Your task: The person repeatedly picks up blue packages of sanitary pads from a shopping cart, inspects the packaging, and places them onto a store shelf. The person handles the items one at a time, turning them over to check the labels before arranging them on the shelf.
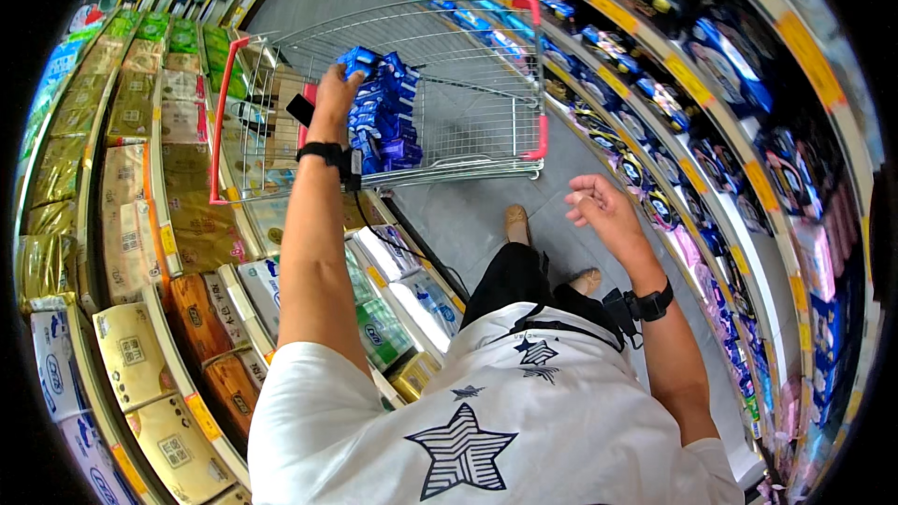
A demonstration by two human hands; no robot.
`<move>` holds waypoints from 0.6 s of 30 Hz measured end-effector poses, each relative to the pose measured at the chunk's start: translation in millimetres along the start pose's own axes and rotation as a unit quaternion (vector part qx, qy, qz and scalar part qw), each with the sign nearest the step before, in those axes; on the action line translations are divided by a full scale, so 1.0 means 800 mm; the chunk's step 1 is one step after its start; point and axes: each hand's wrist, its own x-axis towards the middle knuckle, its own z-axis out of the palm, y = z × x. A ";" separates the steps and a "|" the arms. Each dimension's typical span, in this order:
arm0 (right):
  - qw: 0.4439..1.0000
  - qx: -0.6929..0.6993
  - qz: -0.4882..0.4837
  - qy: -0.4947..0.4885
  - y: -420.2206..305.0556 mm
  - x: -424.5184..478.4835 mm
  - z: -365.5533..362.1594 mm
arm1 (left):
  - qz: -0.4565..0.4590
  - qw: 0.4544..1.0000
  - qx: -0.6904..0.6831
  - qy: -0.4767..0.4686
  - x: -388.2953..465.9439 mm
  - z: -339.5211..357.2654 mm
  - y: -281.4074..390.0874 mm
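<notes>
My left hand reaches over the wire shopping cart and grips a blue plastic package at the top of a stack. More blue packages are piled below it, beside the cardboard in the cart's near-left part. A dark phone-like device shows at the cart's handle side, close to my left wrist. Loosely curled and holding nothing, my right hand hangs over the floor between the cart and the right-hand shelves. Dark straps with small devices circle both wrists.
Shelves on the left carry packs of tissue paper in gold, cream and orange. To the right, curved shelves hold dark blue and pink packs above yellow price tags. Grey tiled floor runs between them. A black cable trails from my left wrist.
</notes>
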 end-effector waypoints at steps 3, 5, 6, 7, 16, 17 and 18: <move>1.000 -0.008 0.002 0.013 -0.006 0.044 0.041 | -0.031 0.995 0.081 -0.040 0.054 0.001 -0.061; 0.999 -0.018 -0.019 0.021 -0.008 0.078 0.068 | -0.032 0.990 0.128 -0.037 0.082 0.015 -0.123; 0.999 -0.027 -0.036 0.031 -0.004 0.095 0.080 | -0.044 0.990 0.129 -0.033 0.096 0.028 -0.142; 0.997 -0.035 -0.053 0.040 -0.002 0.111 0.092 | -0.057 0.990 0.127 -0.036 0.109 0.040 -0.160; 0.949 -0.253 -0.153 0.107 0.030 0.205 0.162 | -0.076 0.979 0.179 -0.058 0.185 0.129 -0.222; 0.946 -0.267 -0.149 0.111 0.035 0.210 0.165 | -0.066 0.978 0.189 -0.054 0.192 0.136 -0.227; 0.942 -0.281 -0.146 0.113 0.037 0.213 0.167 | -0.054 0.978 0.196 -0.047 0.197 0.143 -0.239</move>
